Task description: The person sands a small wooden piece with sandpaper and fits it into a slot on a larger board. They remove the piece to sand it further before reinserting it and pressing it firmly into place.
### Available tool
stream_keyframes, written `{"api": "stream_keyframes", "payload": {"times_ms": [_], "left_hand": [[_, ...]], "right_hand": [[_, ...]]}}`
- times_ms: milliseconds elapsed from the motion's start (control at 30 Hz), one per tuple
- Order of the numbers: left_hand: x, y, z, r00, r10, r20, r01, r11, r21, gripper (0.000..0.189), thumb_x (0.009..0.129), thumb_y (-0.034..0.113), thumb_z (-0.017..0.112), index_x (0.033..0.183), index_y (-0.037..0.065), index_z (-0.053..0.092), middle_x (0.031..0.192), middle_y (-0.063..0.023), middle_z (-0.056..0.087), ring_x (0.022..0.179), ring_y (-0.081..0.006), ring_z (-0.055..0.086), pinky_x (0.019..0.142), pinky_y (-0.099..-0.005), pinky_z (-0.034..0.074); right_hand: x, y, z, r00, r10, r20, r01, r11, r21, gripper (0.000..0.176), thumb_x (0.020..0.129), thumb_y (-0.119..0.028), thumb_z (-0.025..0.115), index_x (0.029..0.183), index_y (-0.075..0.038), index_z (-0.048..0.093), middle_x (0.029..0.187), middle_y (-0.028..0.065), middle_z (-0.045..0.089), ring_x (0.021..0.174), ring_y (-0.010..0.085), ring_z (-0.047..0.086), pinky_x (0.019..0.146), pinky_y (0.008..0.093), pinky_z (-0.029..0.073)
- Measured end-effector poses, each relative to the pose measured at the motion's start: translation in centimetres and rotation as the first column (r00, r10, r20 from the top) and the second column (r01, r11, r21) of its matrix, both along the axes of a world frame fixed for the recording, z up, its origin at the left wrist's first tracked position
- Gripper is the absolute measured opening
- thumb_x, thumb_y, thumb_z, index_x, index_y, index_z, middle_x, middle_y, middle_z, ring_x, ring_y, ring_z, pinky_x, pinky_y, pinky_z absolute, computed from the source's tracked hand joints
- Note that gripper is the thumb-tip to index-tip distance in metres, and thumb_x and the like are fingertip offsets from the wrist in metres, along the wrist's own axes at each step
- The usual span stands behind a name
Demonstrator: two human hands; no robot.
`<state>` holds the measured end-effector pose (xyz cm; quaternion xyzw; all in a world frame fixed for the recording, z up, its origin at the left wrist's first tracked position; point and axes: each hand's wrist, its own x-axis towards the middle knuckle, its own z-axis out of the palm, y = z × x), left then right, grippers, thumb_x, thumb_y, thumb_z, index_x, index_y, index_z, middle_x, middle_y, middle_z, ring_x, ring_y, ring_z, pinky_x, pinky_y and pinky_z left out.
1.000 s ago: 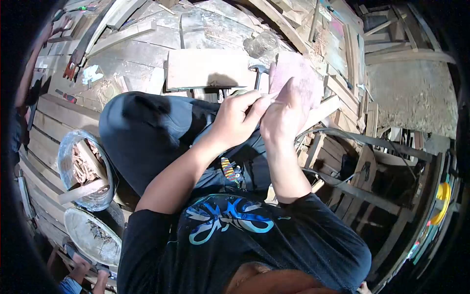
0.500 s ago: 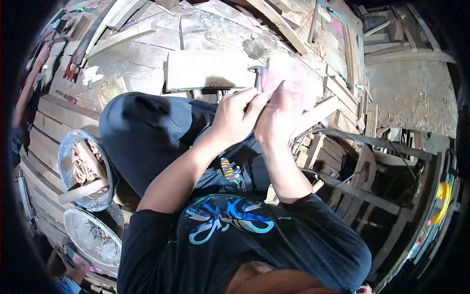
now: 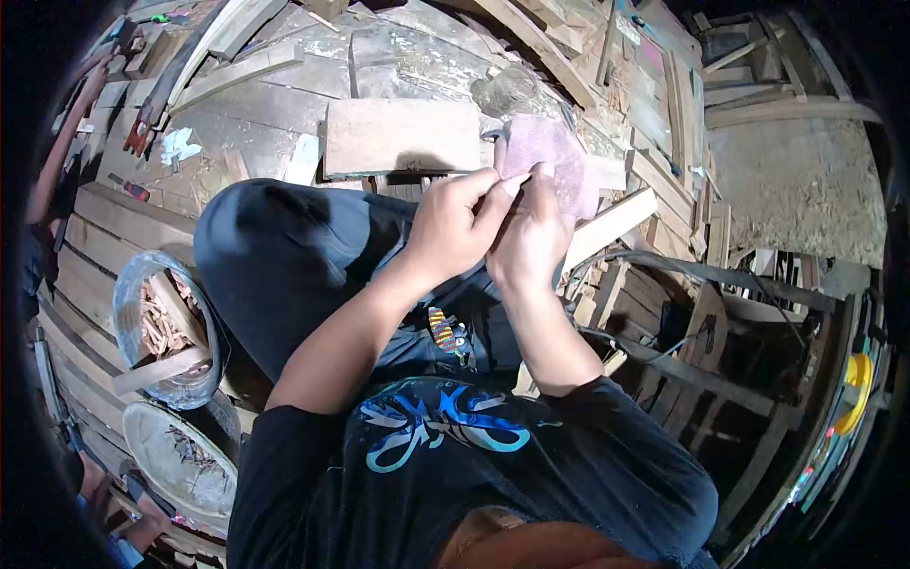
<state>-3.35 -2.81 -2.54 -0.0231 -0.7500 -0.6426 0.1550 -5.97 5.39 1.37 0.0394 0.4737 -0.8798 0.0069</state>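
Note:
My left hand (image 3: 453, 226) is closed, thumb and forefinger pinched together at the tips. My right hand (image 3: 533, 232) meets it fingertip to fingertip, also pinching. Between the fingertips shows a small, thin, pale piece (image 3: 518, 178), too small to name. Just beyond the right hand is a pinkish-purple sheet (image 3: 548, 142) with a mottled surface, partly hidden by the fingers. At its left edge a grey metal tool head (image 3: 491, 135) shows. A thick rectangular wooden block (image 3: 403, 133) lies beyond my left hand.
On my left stand a bucket of wood scraps (image 3: 116, 313) and a round basin (image 3: 142, 427). Timber offcuts and beams (image 3: 540, 47) surround the plank floor. A dark cable (image 3: 654, 256) runs at right. Another person's hand (image 3: 147, 526) shows at lower left.
The bright glare over the block and the pinkish sheet has faded. My hands stay pinched together, shifted only slightly. At lower left, the other person's hand has moved a little.

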Motion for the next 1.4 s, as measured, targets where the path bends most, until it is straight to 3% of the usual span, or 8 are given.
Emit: {"api": "stream_keyframes", "payload": {"times_ms": [200, 300, 600, 967, 1067, 1133, 1200, 1400], "left_hand": [[-0.1, 0.5, 0.0, 0.993, 0.044, -0.111, -0.048, 0.998, -0.033, 0.022, 0.098, 0.018, 0.058, 0.102, -0.001, 0.067, 0.072, -0.0172, 0.063, 0.061, -0.0164, 0.06, 0.058, -0.0322, 0.046], [0.1, -0.2, 0.3, 0.999, -0.01, 0.043, 0.012, 0.998, -0.058, 0.022, 0.097, 0.018, 0.059, 0.096, -0.003, 0.065, 0.071, -0.0192, 0.062, 0.065, -0.018, 0.064, 0.061, -0.0326, 0.048], [0.5, 0.1, 0.7, 0.999, -0.042, -0.02, 0.042, 0.999, -0.02, 0.021, 0.098, 0.017, 0.058, 0.094, -0.002, 0.064, 0.066, -0.0181, 0.058, 0.055, -0.0225, 0.055, 0.057, -0.0355, 0.045], [0.0, 0.1, 0.5, 0.997, 0.014, 0.075, -0.021, 0.996, 0.092, 0.028, 0.099, 0.022, 0.057, 0.087, -0.003, 0.064, 0.065, -0.0107, 0.06, 0.065, -0.009, 0.055, 0.061, -0.0302, 0.046], [0.1, -1.3, 0.1, 0.949, -0.147, 0.278, 0.147, 0.989, 0.021, 0.031, 0.098, 0.027, 0.057, 0.085, 0.0, 0.064, 0.067, -0.0232, 0.057, 0.059, -0.0346, 0.059, 0.057, -0.0398, 0.045], [-0.6, -2.1, -0.2, 0.976, 0.023, 0.217, -0.05, 0.991, 0.122, 0.032, 0.1, 0.026, 0.054, 0.087, -0.001, 0.064, 0.063, -0.0156, 0.059, 0.058, -0.0226, 0.059, 0.057, -0.0357, 0.044], [-0.1, -2.4, 1.0, 0.989, 0.089, 0.116, -0.099, 0.992, 0.083, 0.032, 0.104, 0.026, 0.051, 0.097, -0.002, 0.065, 0.07, 0.0028, 0.057, 0.066, -0.0054, 0.048, 0.06, -0.0251, 0.041], [-0.6, -1.3, 0.6, 0.976, 0.197, -0.095, -0.157, 0.935, 0.319, 0.022, 0.098, 0.007, 0.06, 0.116, -0.003, 0.065, 0.092, -0.0032, 0.067, 0.083, -0.0082, 0.061, 0.077, -0.023, 0.049]], "right_hand": [[-0.8, 0.6, 0.5, 0.999, -0.039, -0.012, 0.039, 0.999, -0.001, 0.028, 0.103, -0.009, 0.045, 0.127, 0.004, 0.047, 0.117, 0.0163, 0.06, 0.107, 0.0238, 0.061, 0.092, 0.0376, 0.051], [-0.6, 0.7, -0.5, 0.999, -0.017, 0.041, 0.019, 0.999, -0.043, 0.028, 0.103, -0.012, 0.046, 0.126, 0.003, 0.049, 0.118, 0.0172, 0.059, 0.106, 0.0247, 0.062, 0.092, 0.0391, 0.051], [-1.1, 1.3, -0.6, 0.997, -0.07, 0.013, 0.07, 0.998, 0.008, 0.03, 0.102, -0.008, 0.046, 0.129, 0.004, 0.049, 0.122, 0.0158, 0.061, 0.112, 0.0258, 0.061, 0.097, 0.0389, 0.049], [0.1, 0.4, -0.5, 0.993, -0.085, -0.086, 0.091, 0.994, 0.06, 0.034, 0.1, -0.006, 0.047, 0.132, 0.006, 0.046, 0.132, 0.0163, 0.054, 0.13, 0.0238, 0.046, 0.11, 0.0387, 0.038], [-3.6, 2.4, 0.3, 0.979, -0.201, 0.037, 0.203, 0.978, -0.052, 0.031, 0.1, -0.004, 0.046, 0.129, 0.007, 0.047, 0.13, 0.0169, 0.055, 0.127, 0.0249, 0.05, 0.112, 0.0391, 0.039], [-5.3, 3.0, 1.7, 0.977, -0.193, -0.088, 0.18, 0.973, -0.145, 0.031, 0.103, -0.008, 0.039, 0.128, 0.007, 0.047, 0.13, 0.0208, 0.056, 0.124, 0.0295, 0.055, 0.113, 0.0453, 0.043], [-5.7, 3.8, 1.9, 0.995, -0.082, 0.052, 0.089, 0.986, -0.142, 0.03, 0.101, -0.007, 0.043, 0.128, 0.005, 0.049, 0.128, 0.0188, 0.058, 0.12, 0.0283, 0.057, 0.111, 0.0461, 0.044], [-5.4, 4.8, -1.8, 0.97, 0.037, 0.241, -0.038, 0.999, 0.0, 0.031, 0.096, -0.004, 0.053, 0.126, 0.003, 0.051, 0.122, 0.0124, 0.059, 0.12, 0.0231, 0.055, 0.104, 0.0405, 0.048]]}}
